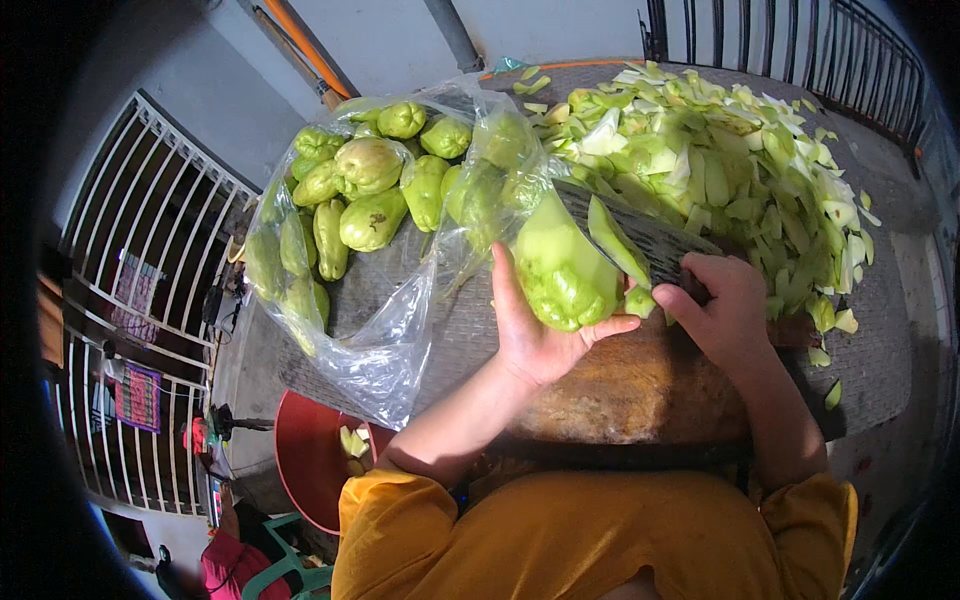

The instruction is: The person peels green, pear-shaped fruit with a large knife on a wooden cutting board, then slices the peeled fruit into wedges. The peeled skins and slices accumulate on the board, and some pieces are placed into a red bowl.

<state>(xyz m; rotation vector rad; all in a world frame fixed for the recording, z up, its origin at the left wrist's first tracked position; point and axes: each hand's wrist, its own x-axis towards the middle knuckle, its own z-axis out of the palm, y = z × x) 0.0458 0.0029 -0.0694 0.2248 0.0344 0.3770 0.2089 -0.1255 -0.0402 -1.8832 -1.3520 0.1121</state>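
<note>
A partly peeled green chayote point(566, 270) rests in my left hand point(536, 337), its upper part pale and bare, its lower end still in skin. My right hand point(720, 307) grips a broad-bladed knife point(667, 240) by the handle. The blade lies against the right side of the chayote, and a strip of green peel point(616, 238) sits on its face. Below both hands is a thick wooden chopping board point(630, 390). Just left of my left hand, a clear plastic bag point(382, 352) holds several unpeeled chayotes point(371, 217).
A large heap of chayote peelings point(720, 172) covers the right of the table point(877, 375). A red tub point(307, 457) with pale cut pieces point(355, 442) stands low at left. Beyond it are a green plastic chair point(277, 562) and a person in a red top point(232, 559). Metal railings point(795, 45) stand at back right.
</note>
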